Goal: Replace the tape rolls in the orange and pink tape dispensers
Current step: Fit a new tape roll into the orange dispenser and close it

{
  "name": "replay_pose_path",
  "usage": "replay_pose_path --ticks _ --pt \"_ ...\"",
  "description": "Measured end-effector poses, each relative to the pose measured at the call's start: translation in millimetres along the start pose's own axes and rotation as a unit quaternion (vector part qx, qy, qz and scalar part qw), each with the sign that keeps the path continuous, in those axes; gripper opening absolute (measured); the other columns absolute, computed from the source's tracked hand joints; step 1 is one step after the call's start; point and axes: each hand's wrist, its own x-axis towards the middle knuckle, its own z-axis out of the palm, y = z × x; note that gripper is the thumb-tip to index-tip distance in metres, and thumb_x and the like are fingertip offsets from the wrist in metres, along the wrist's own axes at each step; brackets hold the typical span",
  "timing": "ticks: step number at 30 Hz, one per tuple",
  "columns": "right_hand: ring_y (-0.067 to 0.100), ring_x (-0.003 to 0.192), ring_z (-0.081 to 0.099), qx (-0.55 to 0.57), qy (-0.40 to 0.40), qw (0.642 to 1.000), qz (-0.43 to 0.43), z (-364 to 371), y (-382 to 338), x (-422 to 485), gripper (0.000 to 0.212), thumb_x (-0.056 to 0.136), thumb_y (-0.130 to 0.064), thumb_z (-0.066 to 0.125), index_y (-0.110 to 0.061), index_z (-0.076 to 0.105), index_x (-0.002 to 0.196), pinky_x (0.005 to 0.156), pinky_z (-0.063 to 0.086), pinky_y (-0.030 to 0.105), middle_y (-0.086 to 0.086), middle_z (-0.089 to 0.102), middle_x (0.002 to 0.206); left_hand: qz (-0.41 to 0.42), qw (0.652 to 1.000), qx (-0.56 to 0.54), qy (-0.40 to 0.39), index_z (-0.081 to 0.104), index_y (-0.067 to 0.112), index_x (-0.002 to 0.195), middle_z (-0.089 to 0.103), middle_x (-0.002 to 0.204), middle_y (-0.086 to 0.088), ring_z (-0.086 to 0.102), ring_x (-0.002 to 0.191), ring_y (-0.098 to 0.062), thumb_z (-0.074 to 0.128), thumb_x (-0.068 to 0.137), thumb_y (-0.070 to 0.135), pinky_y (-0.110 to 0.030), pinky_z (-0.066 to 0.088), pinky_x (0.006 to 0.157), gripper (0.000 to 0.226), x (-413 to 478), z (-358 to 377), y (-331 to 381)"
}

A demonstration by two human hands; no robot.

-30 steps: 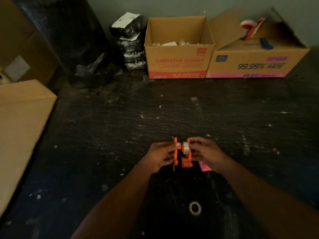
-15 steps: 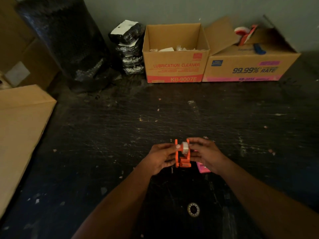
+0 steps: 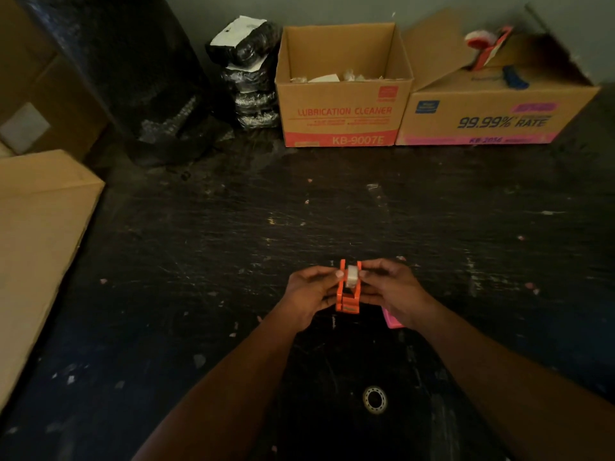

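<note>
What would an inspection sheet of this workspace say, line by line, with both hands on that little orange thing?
Surface: dark, scratched table flecked with scraps of debris.
Job's things: orange tape dispenser held above the table, a pale tape roll between its side plates; pink dispenser mostly hidden under the right hand.
Clutter: small metal ring near the front edge.
Grip: left hand and right hand pinch the orange dispenser from either side.
Cables: nothing seen.
Surroundings: open LUBRICATION CLEANER box, second box with items on top, stacked black-wrapped packages, large black-wrapped bundle, flat cardboard at the left.
</note>
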Motion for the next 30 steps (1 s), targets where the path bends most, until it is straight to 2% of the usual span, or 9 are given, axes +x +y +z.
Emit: replay_pose_path --ticks 7,11,13,16,19,22,26,28,30 --pt "0.028 0.097 0.076 -0.052 0.025 0.998 0.001 4 0 3 0.02 0.092 -0.004 0.064 -0.008 0.066 0.112 0.084 0.062 0.045 0.015 0.076 0.107 -0.015 0.999 0.028 0.018 0.07 0.009 0.116 0.079 0.107 -0.011 0.078 0.096 -0.024 0.069 0.094 0.015 -0.041 0.063 0.088 0.023 9 -5 -5" --pt "0.026 0.095 0.074 -0.134 0.09 0.987 0.011 15 10 9 0.009 0.09 -0.009 0.069 -0.017 0.07 0.093 0.082 0.063 0.046 0.014 0.074 0.104 -0.029 0.998 0.056 0.031 0.074 0.013 0.109 0.079 0.108 -0.013 0.078 0.095 -0.023 0.062 0.098 0.012 -0.034 0.063 0.079 0.016 17 -3 -18" --pt "0.025 0.089 0.073 -0.182 0.124 0.975 0.003 21 16 13 0.013 0.088 -0.013 0.072 -0.023 0.069 0.081 0.078 0.063 0.049 0.011 0.074 0.096 -0.027 0.997 0.065 0.025 0.074 0.011 0.111 0.078 0.109 -0.014 0.076 0.095 -0.022 0.06 0.098 0.006 -0.031 0.062 0.077 0.02 17 -2 -23" --pt "0.017 0.077 0.067 -0.247 0.145 0.958 0.019 24 17 12 0.008 0.092 -0.016 0.067 -0.021 0.072 0.088 0.068 0.065 0.043 0.001 0.067 0.083 -0.028 0.995 0.094 -0.007 0.075 0.011 0.107 0.079 0.099 -0.007 0.075 0.085 -0.013 0.054 0.098 -0.002 -0.023 0.061 0.068 0.027 16 -2 -27" --pt "0.021 0.085 0.07 -0.29 0.126 0.948 0.031 25 21 13 0.016 0.095 -0.017 0.062 -0.027 0.071 0.085 0.075 0.064 0.046 0.005 0.07 0.092 -0.03 0.992 0.12 -0.024 0.076 0.02 0.094 0.078 0.09 -0.001 0.075 0.081 -0.009 0.057 0.093 -0.005 -0.02 0.059 0.065 0.031 18 -3 -32" --pt "0.025 0.093 0.072 -0.296 0.119 0.947 0.047 25 24 13 0.016 0.095 -0.015 0.059 -0.025 0.072 0.093 0.08 0.063 0.047 0.011 0.074 0.107 -0.03 0.991 0.127 -0.015 0.076 0.021 0.092 0.079 0.097 -0.007 0.077 0.086 -0.014 0.054 0.093 -0.006 -0.024 0.06 0.07 0.035 22 -3 -36" --pt "0.024 0.099 0.07 -0.292 0.123 0.948 0.031 24 23 6 0.024 0.096 -0.012 0.056 -0.012 0.069 0.116 0.085 0.061 0.047 0.008 0.071 0.11 -0.022 0.988 0.15 0.03 0.073 0.012 0.117 0.076 0.111 -0.013 0.076 0.093 -0.02 0.049 0.099 0.003 -0.029 0.061 0.075 0.031 33 -4 -43" --pt "0.018 0.096 0.067 -0.332 0.15 0.931 -0.015 26 24 -4 0.021 0.094 -0.009 0.058 -0.01 0.071 0.111 0.091 0.057 0.039 0.007 0.072 0.107 -0.013 0.986 0.158 0.039 0.065 0.016 0.131 0.074 0.118 -0.014 0.076 0.096 -0.023 0.053 0.1 0.009 -0.032 0.063 0.075 0.033 37 -4 -44" --pt "0.015 0.09 0.066 -0.377 0.191 0.904 -0.063 29 28 -16 0.016 0.092 -0.007 0.059 -0.008 0.073 0.1 0.085 0.054 0.031 0.007 0.074 0.099 0.005 0.98 0.194 0.036 0.054 0.026 0.143 0.07 0.125 -0.01 0.076 0.098 -0.023 0.057 0.1 0.016 -0.032 0.064 0.073 0.044 38 -5 -43"
